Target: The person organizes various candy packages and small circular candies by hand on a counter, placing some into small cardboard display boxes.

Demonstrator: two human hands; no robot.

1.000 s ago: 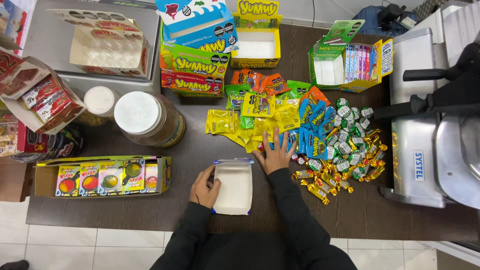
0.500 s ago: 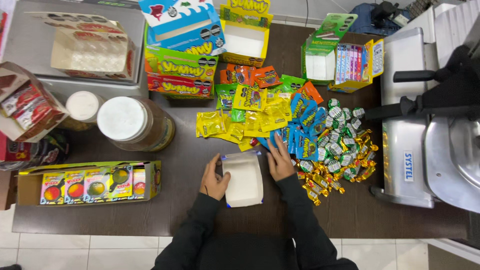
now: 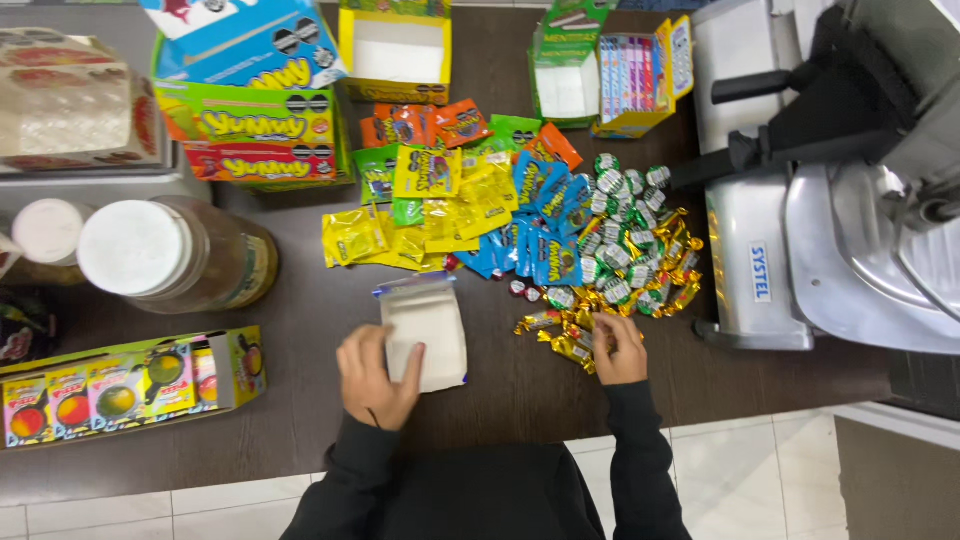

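Note:
A small white open box (image 3: 430, 325) lies on the dark brown table (image 3: 300, 400) in front of me. My left hand (image 3: 375, 375) rests on its near left edge and holds it steady. My right hand (image 3: 618, 348) is at the near edge of a heap of sweets, its fingers closed on gold-wrapped candies (image 3: 570, 345). The heap spreads behind: yellow packets (image 3: 400, 240), blue packets (image 3: 535, 225), green-and-white round candies (image 3: 625, 215) and orange packets (image 3: 425, 125).
A large jar with a white lid (image 3: 165, 255) stands at left, with a long yellow display box (image 3: 125, 385) near it. Stacked colourful cartons (image 3: 250, 120) and open boxes (image 3: 400, 50) line the back. A metal slicing machine (image 3: 830, 200) fills the right side.
My right hand left the white box and moved right to the gold candies. My left hand stayed on the box, which has turned slightly.

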